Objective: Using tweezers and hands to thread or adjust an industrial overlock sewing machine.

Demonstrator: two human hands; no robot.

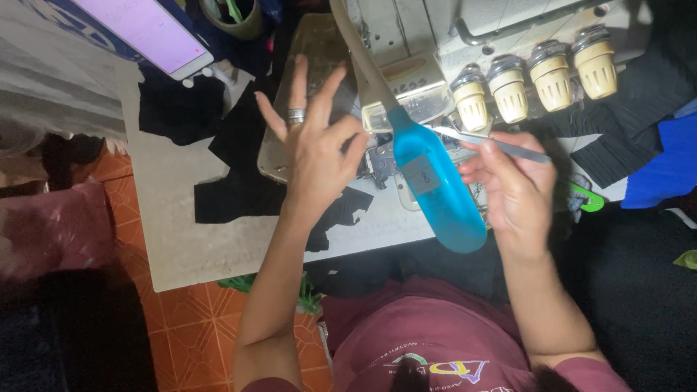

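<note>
My right hand (512, 185) grips slim metal tweezers (494, 145), whose tips point left toward the needle area of a cream overlock sewing machine (406, 43). My left hand (312, 149), with a ring on one finger, is raised with its fingers spread. Its thumb and forefinger reach the machine's front next to a clear guard (377, 112). Between the two hands a translucent blue cover (439, 192) sticks out over the table edge. I cannot make out any thread in either hand.
Several cream tension knobs (537, 72) line the machine's top. Black fabric pieces (239, 181) lie on the grey table (174, 225) left of the machine. A phone with a pink screen (145, 29) sits far left; blue cloth (668, 167) lies right. Orange floor tiles (196, 327) show below.
</note>
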